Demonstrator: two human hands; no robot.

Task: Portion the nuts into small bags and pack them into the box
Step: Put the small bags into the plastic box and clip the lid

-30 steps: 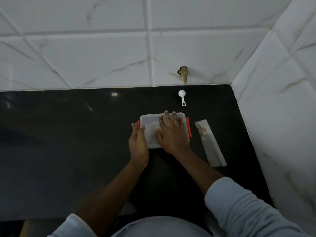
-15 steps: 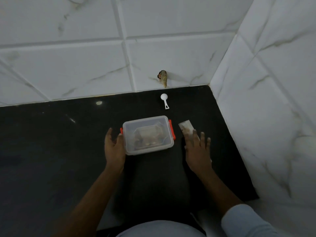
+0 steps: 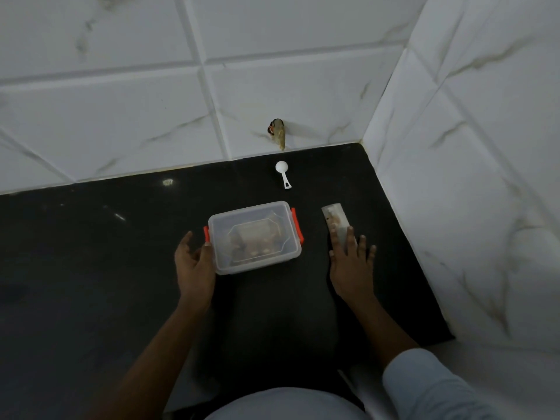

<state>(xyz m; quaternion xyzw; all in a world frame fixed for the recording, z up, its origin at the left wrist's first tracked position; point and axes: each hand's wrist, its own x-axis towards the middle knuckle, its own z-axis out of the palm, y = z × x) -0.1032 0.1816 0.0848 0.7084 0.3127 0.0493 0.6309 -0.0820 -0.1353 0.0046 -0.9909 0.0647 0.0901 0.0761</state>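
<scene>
A clear plastic box with orange side clips and its lid on sits mid-counter; small bags with nuts show through the lid. My left hand lies against the box's left side, fingers relaxed, thumb tip at the left clip. To the right lies a narrow clear bag with a few nuts in it. My right hand rests flat on that bag's near part, fingers spread and straight, hiding most of the bag.
A white measuring scoop lies behind the box near the wall. The black counter meets white marble-look tiles at the back and right. A small rusty stub sticks out of the back wall.
My right hand left the box lid and moved right onto the narrow bag. My left hand stays beside the box. The view shifted, so everything sits further left and lower.
</scene>
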